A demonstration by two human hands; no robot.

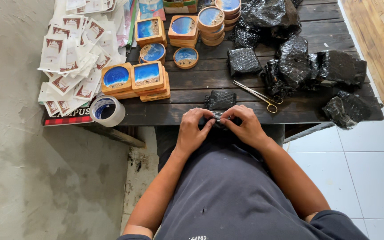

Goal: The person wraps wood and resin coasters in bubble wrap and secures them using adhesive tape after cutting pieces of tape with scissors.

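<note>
- Both my left hand point(193, 131) and right hand point(244, 126) pinch a black bubble-wrapped bundle point(218, 121) at the dark table's point(210, 91) near edge.
- Wrap could spring open if my thumbs ease.
- Scissors point(258, 95) near; an elbow nudge might drop them.

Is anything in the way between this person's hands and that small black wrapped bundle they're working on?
Nothing visible. The left hand and right hand both already grip the black wrapped bundle at the edge of the dark wooden table. The scissors lie apart, further back.
</note>
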